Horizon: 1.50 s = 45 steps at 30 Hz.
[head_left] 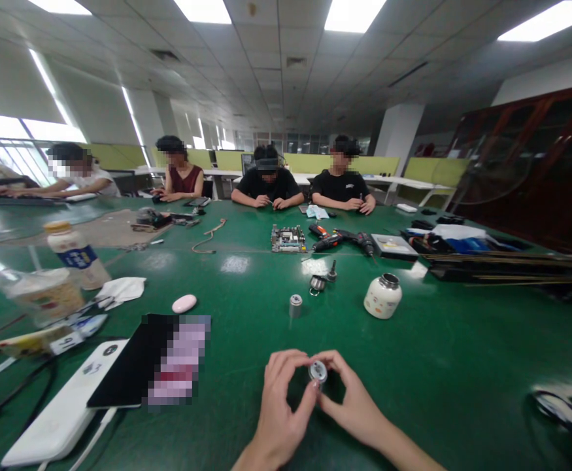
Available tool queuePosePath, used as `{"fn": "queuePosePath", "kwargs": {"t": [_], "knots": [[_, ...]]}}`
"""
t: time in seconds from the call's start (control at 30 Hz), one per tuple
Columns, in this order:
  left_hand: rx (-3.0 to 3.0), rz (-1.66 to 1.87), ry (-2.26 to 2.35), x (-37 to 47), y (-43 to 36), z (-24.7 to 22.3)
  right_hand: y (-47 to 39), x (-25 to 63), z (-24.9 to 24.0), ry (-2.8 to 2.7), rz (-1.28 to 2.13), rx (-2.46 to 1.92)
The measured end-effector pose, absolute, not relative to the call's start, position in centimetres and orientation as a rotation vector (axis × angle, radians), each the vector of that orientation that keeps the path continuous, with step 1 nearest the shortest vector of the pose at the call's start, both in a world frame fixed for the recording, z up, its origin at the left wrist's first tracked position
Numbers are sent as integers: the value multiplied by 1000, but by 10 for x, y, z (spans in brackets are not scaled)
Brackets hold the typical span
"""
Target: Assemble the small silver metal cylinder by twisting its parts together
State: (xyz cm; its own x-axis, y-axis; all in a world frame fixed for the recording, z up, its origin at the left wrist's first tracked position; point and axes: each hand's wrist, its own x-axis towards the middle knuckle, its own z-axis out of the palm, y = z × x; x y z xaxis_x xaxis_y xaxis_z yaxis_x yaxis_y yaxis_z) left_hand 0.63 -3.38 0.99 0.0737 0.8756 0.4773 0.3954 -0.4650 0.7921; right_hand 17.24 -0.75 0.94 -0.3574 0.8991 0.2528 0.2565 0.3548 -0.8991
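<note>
Near the bottom centre, my left hand [282,409] and my right hand [352,402] both pinch a small round metal part [318,371] between thumbs and fingers, its flat end facing up. Beyond them a silver metal cylinder [295,305] stands upright on the green table [236,392]. Behind it lie a metal cap with a ring [317,283] and a dark pointed piece [332,271]. To the right stands an open white bottle [383,296] with a printed pattern.
A tablet [129,366], a white power bank [65,405], a pink oval object [184,303] and a drink bottle [77,255] are at left. Farther back are a circuit board [289,239] and power drills [329,241]. Several people sit across the table.
</note>
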Motion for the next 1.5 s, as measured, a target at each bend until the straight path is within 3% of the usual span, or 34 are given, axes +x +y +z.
{"fn": "queuePosePath", "kwargs": {"t": [0.37,0.5,0.63,0.8,0.93,1.1,1.5], "knots": [[1857,1445,1304,7,-28,7,-23,163,10,-1803,1047,-1051],[1847,1584,1657,2,-23,2,-27,164,11,-1838,1044,-1086],[1907,1230,2127,0,-20,-5,-27,165,13,-1870,1039,-1084],[1985,1058,2255,4,-22,-10,-27,164,8,-1900,994,-1104],[1986,1234,2165,2,-21,-9,-27,163,4,-1886,979,-1135],[2148,1638,1711,2,-26,-2,-27,163,4,-1901,937,-1128],[2227,1451,1481,7,-36,13,-28,162,11,-1905,929,-1038]]}}
